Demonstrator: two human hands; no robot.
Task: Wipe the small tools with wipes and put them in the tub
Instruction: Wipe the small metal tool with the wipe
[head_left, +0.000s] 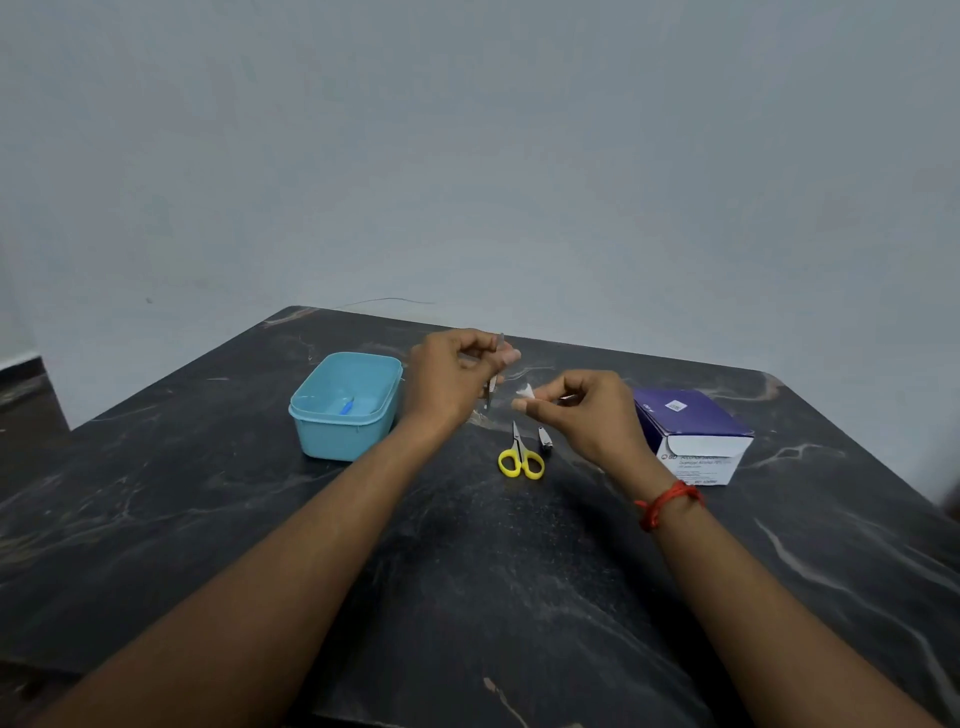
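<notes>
My left hand (457, 376) pinches a thin metal tool, likely tweezers (493, 384), held upright above the dark table. Just to its right, my right hand (582, 410) pinches a small white wipe (525, 392), a short gap from the tool. Below the hands lie small scissors with yellow handles (520, 457) and a small dark nail clipper (544, 439). The light blue tub (317, 436) stands to the left of my left hand, with a small blue tool (347, 405) lying inside it.
A purple and white box of wipes (693, 434) sits at the right, close behind my right wrist. The dark marble table (467, 571) ends at a grey wall behind; its left edge drops off near the tub.
</notes>
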